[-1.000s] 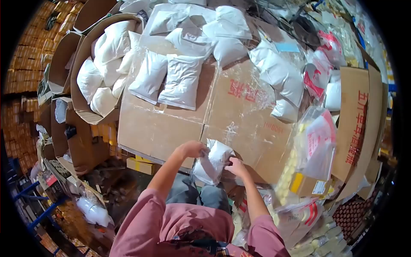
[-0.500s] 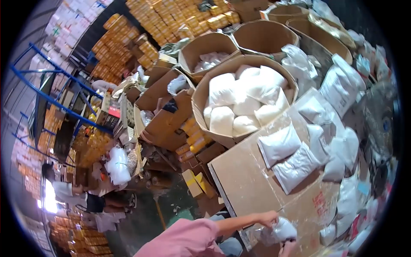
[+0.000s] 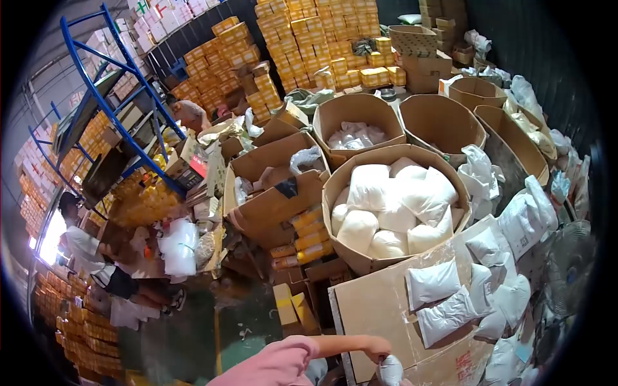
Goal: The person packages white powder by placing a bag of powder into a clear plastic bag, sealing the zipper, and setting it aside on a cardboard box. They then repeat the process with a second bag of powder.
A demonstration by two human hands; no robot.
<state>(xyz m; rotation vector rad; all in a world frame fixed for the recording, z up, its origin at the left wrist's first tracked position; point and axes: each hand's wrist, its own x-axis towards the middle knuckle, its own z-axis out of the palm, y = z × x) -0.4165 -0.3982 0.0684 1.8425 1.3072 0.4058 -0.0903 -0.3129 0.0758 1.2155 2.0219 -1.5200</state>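
Observation:
My left hand, at the end of a pink sleeve, is closed on the upper end of a small filled white plastic bag. The bag hangs at the near edge of a cardboard-covered table. Only a sliver of my right hand shows beside the bag at the bottom edge of the view; its fingers are hidden. Flat white filled bags, among them one bag and another bag, lie on the cardboard beyond my hands.
Behind the table stands a big octagonal carton full of white bags. More open cartons surround it. White bags crowd the right side near a fan. Two people, one in a white shirt, are at the left by blue shelving.
The view has tilted up, so the scene sits lower. My left hand still grips the bag, now nearer the bottom edge. My right hand has mostly left the view.

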